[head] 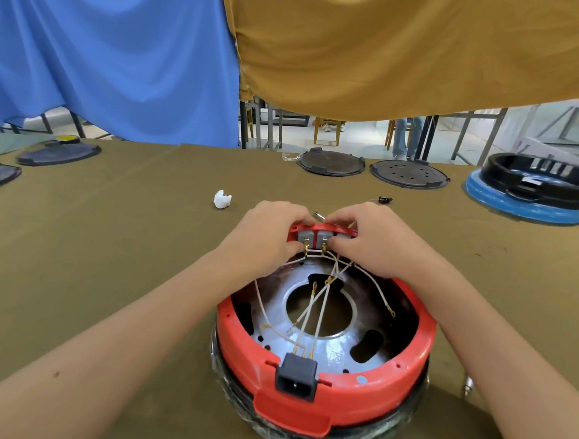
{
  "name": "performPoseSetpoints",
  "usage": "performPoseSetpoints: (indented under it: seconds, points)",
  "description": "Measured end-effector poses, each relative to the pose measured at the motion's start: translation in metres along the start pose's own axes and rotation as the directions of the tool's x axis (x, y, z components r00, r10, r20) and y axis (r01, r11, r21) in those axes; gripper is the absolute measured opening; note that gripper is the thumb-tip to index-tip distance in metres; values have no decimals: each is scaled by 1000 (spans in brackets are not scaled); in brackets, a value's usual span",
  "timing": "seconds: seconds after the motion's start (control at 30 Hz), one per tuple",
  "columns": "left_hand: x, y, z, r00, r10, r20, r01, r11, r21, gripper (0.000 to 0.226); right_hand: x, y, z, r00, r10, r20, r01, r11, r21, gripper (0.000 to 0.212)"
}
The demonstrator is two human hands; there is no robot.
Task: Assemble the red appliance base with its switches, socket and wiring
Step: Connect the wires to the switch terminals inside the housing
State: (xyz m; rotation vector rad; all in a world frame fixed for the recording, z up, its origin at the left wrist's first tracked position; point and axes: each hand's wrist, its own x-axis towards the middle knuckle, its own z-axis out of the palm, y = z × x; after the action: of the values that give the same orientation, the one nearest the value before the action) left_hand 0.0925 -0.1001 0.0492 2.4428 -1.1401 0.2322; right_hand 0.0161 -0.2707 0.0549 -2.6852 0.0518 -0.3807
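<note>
olive worktop (110, 242) carries all. red appliance base (322, 374) sits upside down near front edge, centre. black socket (296, 377) seated in its near rim. white wires (313, 309) cross metal plate (337, 351) inside, up to grey switches (316, 237) in red panel (318, 228) at far rim. left hand (267, 235) and right hand (371, 241) both pinch panel, fingers curled around it. white crumpled scrap (221, 200) lies beyond, mid-worktop. black discs (372, 168) along far edge.

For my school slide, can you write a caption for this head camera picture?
Two hands, left and right, press grey switches into the red appliance base.
</note>
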Motion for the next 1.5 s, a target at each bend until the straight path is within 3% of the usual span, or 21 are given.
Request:
performPoseSetpoints:
  seconds: [0.43,0.53,0.67,0.73,0.83,0.97,1.17,1.3,1.4,1.5]
  points:
    - [-3,4,-4,1000,12,18,-12,1000,9,34,3,5,0,995,100,4,-99,978,182,22]
    - [-4,6,-10,997,-40,59,46,993,-106,41,2,3,-2,990,137,26,-138,949,283,20]
    - [-12,-4,-27,980,-165,109,195,900,-390,48,-15,13,-27,960,278,13,-223,738,637,20]
    - [-24,-14,-31,967,-227,114,254,855,-452,44,-32,29,-38,923,381,-58,-235,677,698,19]
    - [-50,-20,-22,945,-273,180,327,777,-538,35,-61,55,-37,867,481,-130,-292,702,649,18]
    - [-63,-14,-11,908,-394,141,380,636,-672,47,-93,84,-20,795,570,-208,-400,749,528,17]
    - [-56,-13,-14,882,-400,248,454,586,-671,38,-100,101,-1,825,520,-220,-418,824,382,22]
    - [-47,-31,-10,856,-284,433,508,302,-807,37,-90,109,-2,831,516,-209,-443,840,313,21]
    - [-33,-38,4,872,-281,400,456,169,-874,47,-80,114,-3,825,523,-216,-479,849,224,20]
    - [-22,-38,12,908,-251,336,386,187,-903,51,-59,116,-3,823,519,-232,-520,852,62,27]
